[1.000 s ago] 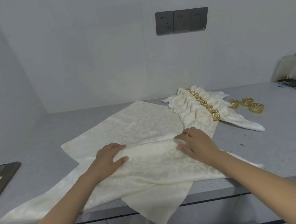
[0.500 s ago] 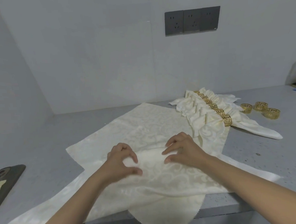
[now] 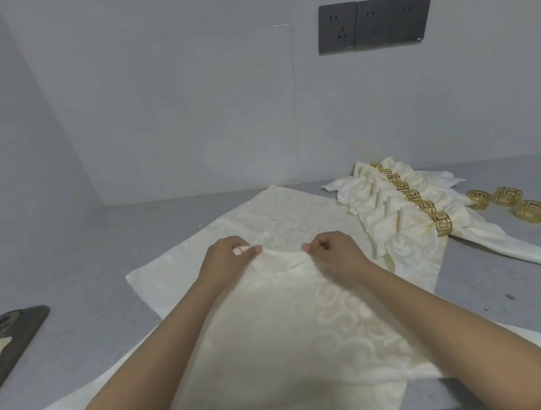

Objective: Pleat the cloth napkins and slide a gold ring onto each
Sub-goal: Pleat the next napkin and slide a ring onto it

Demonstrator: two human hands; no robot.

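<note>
Both forearms reach forward over the near edge of the grey surface (image 3: pixel 77 246). The left hand (image 3: pixel 225 263) and right hand (image 3: pixel 337 254) each have fingers clamped on a raised fold of the cream napkin (image 3: pixel 284 313) spread mid-surface. Toward the far right edge lie ringed napkins (image 3: pixel 398 210), with three loose gold rings (image 3: pixel 507 203) just beside them. A phone (image 3: pixel 9 337) lies at the left edge.

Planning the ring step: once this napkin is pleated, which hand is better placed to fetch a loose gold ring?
The right hand, probably. The three loose gold metal rings lie on the grey counter's far right, on that hand's side. The left hand would have to cross the cream patterned cloth napkin both hands are pinching.
</note>
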